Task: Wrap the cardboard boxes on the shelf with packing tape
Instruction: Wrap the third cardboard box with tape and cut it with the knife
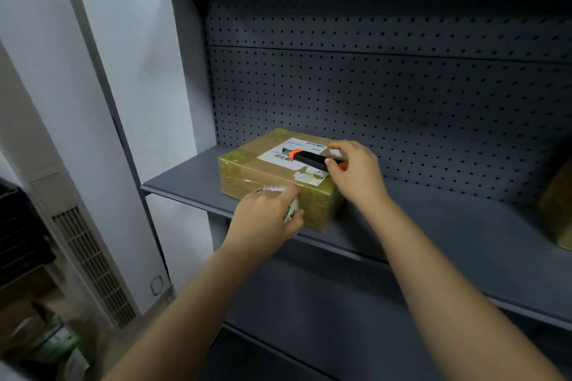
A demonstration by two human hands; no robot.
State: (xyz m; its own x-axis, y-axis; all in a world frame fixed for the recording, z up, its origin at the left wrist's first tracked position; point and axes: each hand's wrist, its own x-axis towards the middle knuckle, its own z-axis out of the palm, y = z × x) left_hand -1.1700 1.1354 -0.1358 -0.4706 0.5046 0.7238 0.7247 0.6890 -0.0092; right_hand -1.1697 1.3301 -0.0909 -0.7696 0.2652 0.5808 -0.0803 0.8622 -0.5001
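- Left hand (266, 215) is gripping the tape roll (290, 210) against the front face of the cardboard box (247, 167), near the shelf's (185, 175) front left corner; keeping the strip taut is advisable.
- Right hand (356, 170) is holding the utility knife (306, 158) flat on the box top, best cutting only after pressing.

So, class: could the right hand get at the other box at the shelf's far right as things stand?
Likely yes: nothing stands on the shelf between them. But the right hand grips a knife over the near box, so it could touch, hardly grasp, the far box.
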